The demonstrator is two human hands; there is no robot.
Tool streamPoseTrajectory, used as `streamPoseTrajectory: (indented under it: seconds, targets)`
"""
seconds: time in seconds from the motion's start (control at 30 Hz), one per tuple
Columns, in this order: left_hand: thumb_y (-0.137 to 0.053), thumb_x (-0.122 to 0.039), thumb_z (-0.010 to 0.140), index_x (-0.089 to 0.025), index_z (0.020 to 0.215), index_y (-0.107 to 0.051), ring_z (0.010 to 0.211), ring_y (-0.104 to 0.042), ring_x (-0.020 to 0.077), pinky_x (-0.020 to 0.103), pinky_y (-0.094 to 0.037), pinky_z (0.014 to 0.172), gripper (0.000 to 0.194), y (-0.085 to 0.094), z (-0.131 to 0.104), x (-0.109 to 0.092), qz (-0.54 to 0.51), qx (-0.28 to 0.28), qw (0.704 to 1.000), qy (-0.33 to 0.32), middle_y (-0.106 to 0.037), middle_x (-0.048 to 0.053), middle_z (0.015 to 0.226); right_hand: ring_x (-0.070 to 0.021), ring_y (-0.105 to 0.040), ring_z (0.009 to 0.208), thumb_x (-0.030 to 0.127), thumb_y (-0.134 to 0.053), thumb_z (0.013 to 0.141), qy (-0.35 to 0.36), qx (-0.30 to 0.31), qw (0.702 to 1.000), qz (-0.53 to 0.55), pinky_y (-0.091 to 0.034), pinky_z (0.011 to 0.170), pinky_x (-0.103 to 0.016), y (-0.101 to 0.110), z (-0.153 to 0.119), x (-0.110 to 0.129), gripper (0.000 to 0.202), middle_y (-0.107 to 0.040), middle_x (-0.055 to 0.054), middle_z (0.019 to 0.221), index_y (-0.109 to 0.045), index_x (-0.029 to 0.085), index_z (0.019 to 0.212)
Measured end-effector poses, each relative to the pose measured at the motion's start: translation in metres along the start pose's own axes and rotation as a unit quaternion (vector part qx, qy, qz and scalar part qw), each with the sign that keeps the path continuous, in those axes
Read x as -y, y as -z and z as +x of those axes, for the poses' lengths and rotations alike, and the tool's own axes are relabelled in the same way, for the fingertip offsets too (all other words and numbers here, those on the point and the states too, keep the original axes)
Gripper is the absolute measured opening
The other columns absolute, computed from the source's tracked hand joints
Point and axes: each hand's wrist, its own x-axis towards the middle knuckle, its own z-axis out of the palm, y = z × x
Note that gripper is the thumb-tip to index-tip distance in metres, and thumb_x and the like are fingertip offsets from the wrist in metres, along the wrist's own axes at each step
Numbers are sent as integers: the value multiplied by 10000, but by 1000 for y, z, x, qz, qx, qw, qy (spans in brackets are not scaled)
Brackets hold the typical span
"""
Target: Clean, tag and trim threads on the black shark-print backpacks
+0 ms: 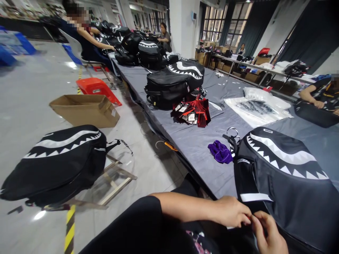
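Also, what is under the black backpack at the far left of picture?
Part of a wooden frame shows beneath the backpack; anything further under is covered and cannot be seen.

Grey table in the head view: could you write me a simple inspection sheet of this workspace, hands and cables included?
Surface: grey-covered table, creased.
Job's things: near backpack, black with a white toothed pattern, beside the hands; similar backpack farther up the table.
Clutter: red and black tags, purple fabric bundle, plastic packaging.
Hands: left hand pinches a small red item; right hand meets it, its grip unclear.
Cables: nothing seen.
Surroundings: cardboard box and red plastic seat on the floor; other people at tables.
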Motion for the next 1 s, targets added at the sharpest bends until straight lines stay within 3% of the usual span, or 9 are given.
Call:
streamPoseTrajectory:
  seconds: [0.17,0.3,0.47,0.53,0.63,0.73,0.8,0.9,1.0]
  targets:
    - [-548,-384,897,-244,980,-635,860,-701,201,262,-468,678,184,-1,-1,-1,90,-58,994,6,-743,12,938,-165,-720,683,535,-479,910,-6,-2,1000,8,-546,567,-182,1,-2,7,321,-737,-36,823,-589,236,946]
    - [-530,-382,920,-282,1011,-639,870,-704,166,216,-464,658,174,-1,-3,-1,54,-21,998,-22,-745,-37,925,-188,-725,686,562,-492,894,-39,-8,999,11,-550,544,-199,1,-6,2,350,-742,-51,813,-589,232,957]
    - [-515,-316,916,-209,931,-654,870,-708,214,266,-506,682,176,-5,1,1,122,-62,990,-16,-746,27,945,-182,-729,704,503,-507,908,-3,-8,1000,29,-562,567,-193,-9,-4,-6,302,-747,-49,823,-571,221,995]
    - [-539,-310,911,-218,956,-667,878,-705,195,265,-524,736,164,-7,1,4,86,-76,993,-34,-746,17,941,-165,-725,713,439,-509,926,31,-29,999,0,-563,587,-192,-6,-5,1,252,-742,-39,850,-564,220,1039]
    - [-590,-292,889,-236,1046,-669,925,-691,160,252,-523,843,184,-9,-7,11,-38,-123,990,-55,-739,10,999,-196,-697,940,336,-497,943,95,-68,991,-61,-566,797,-291,11,-16,11,261,-701,-88,1073,-551,211,1166]
    - [-569,-296,889,-217,1203,-599,1023,-665,191,293,-540,853,325,-5,-9,32,-176,-230,955,67,-684,74,1177,-242,-610,1103,246,-535,914,129,-84,978,-144,-501,910,-393,32,-41,4,347,-618,-132,1226,-523,193,1257]
    - [-549,-357,896,-203,1398,-426,1185,-594,252,339,-554,849,539,-1,5,50,-243,-244,930,129,-538,147,1390,-240,-614,1032,224,-566,888,122,-91,966,-211,-483,870,-385,37,-63,-8,373,-637,-132,1153,-529,162,1253]
    - [-522,-465,903,-183,1535,-126,1369,-422,290,422,-476,1022,797,1,48,63,-306,-167,931,108,-315,184,1546,-205,-610,878,141,-492,867,124,-77,951,-272,-437,826,-365,26,-81,-25,322,-672,-85,988,-575,151,1178]
    - [-495,-493,910,-134,1541,-91,1451,-268,282,479,-246,1190,831,7,110,51,-290,-159,942,65,-238,173,1577,-195,-584,837,82,-422,830,125,-58,954,-268,-390,823,-369,3,-57,-36,371,-676,-66,956,-600,179,1140]
